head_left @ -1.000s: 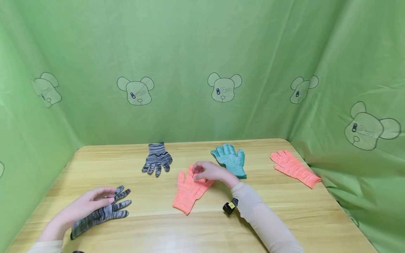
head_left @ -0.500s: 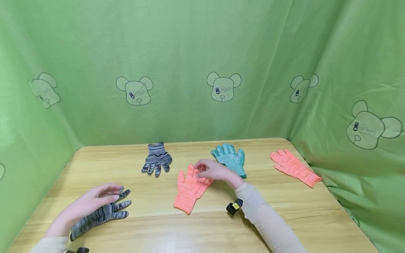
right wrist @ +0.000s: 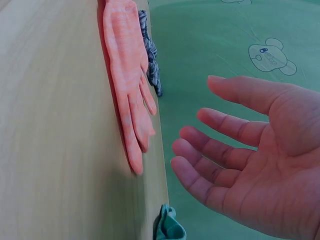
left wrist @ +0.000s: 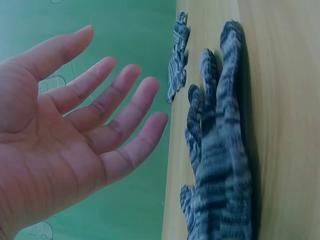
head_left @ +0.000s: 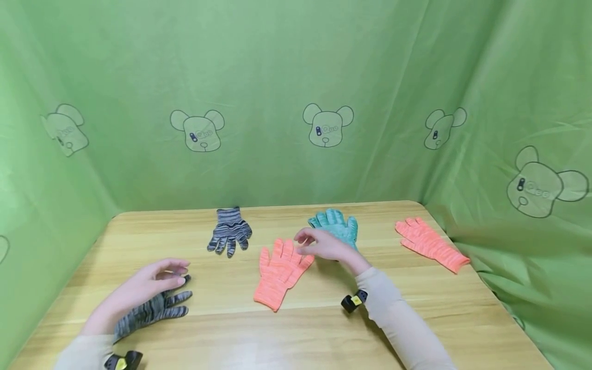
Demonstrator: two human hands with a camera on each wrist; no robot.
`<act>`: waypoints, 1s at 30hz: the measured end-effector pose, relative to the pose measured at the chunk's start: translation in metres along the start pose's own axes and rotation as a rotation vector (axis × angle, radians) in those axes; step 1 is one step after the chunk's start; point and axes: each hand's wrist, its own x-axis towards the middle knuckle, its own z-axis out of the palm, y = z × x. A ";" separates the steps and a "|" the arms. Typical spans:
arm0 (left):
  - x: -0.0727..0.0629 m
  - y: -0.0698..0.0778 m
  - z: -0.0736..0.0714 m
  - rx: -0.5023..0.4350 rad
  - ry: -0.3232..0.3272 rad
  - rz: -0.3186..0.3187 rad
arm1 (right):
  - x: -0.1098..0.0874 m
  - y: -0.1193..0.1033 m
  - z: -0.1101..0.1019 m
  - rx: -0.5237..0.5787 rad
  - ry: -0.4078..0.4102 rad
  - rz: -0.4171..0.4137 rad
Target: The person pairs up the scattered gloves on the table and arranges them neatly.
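While our left hand [head_left: 141,285] hovers over the nearer grey striped glove [head_left: 150,312] at the left of the counter [head_left: 305,339], fingers relaxed and holding nothing, our right hand [head_left: 326,245], also loosely open and gripping nothing, hangs between the central coral glove [head_left: 277,277] and the teal glove [head_left: 339,226]. We see another striped glove [head_left: 229,231] farther back.

Perhaps a makeshift booth: green drapes [head_left: 259,61] wall a table [head_left: 222,334].

A grey-striped knit glove [head_left: 153,311] lies spread below the left hand [head_left: 141,287]. A coral knit glove [head_left: 279,273] lies near the right hand [head_left: 327,246].
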 end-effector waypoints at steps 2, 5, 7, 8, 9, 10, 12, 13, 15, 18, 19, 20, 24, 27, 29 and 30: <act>0.004 0.003 0.002 -0.003 0.000 0.007 | -0.002 0.002 -0.003 -0.004 0.010 0.004; 0.008 0.007 0.004 -0.026 -0.010 0.030 | -0.006 0.005 -0.007 0.007 0.023 0.012; 0.011 0.009 0.006 -0.046 -0.014 0.039 | -0.008 0.007 -0.010 0.018 0.038 0.008; 0.013 0.011 0.007 -0.050 -0.011 0.038 | -0.009 0.008 -0.012 0.021 0.045 0.002; 0.014 0.012 0.008 -0.049 -0.014 0.051 | -0.011 0.009 -0.013 0.024 0.051 -0.006; 0.015 0.013 0.008 -0.043 -0.013 0.056 | -0.012 0.010 -0.015 0.021 0.059 -0.013; 0.018 0.016 0.010 -0.036 -0.011 0.056 | -0.015 0.012 -0.018 0.013 0.072 -0.021; 0.020 0.017 0.011 -0.030 -0.010 0.052 | -0.016 0.013 -0.019 0.015 0.076 -0.019; 0.023 0.020 0.013 -0.019 -0.012 0.058 | -0.019 0.015 -0.022 0.012 0.082 -0.017; 0.028 0.023 0.017 -0.014 -0.005 0.063 | -0.024 0.018 -0.027 0.026 0.092 -0.001; 0.030 0.024 0.018 -0.007 -0.004 0.074 | -0.026 0.018 -0.030 0.037 0.094 0.006; 0.032 0.025 0.019 -0.001 -0.003 0.087 | -0.028 0.019 -0.031 0.043 0.097 0.013; 0.040 0.029 0.024 0.009 -0.017 0.140 | -0.036 0.023 -0.038 0.054 0.112 0.048; 0.044 0.033 0.028 0.014 -0.028 0.168 | -0.041 0.028 -0.042 0.049 0.128 0.061; 0.046 0.035 0.030 0.015 -0.032 0.182 | -0.044 0.031 -0.044 0.047 0.136 0.059; 0.048 0.037 0.031 0.011 -0.034 0.181 | -0.046 0.033 -0.045 0.045 0.142 0.060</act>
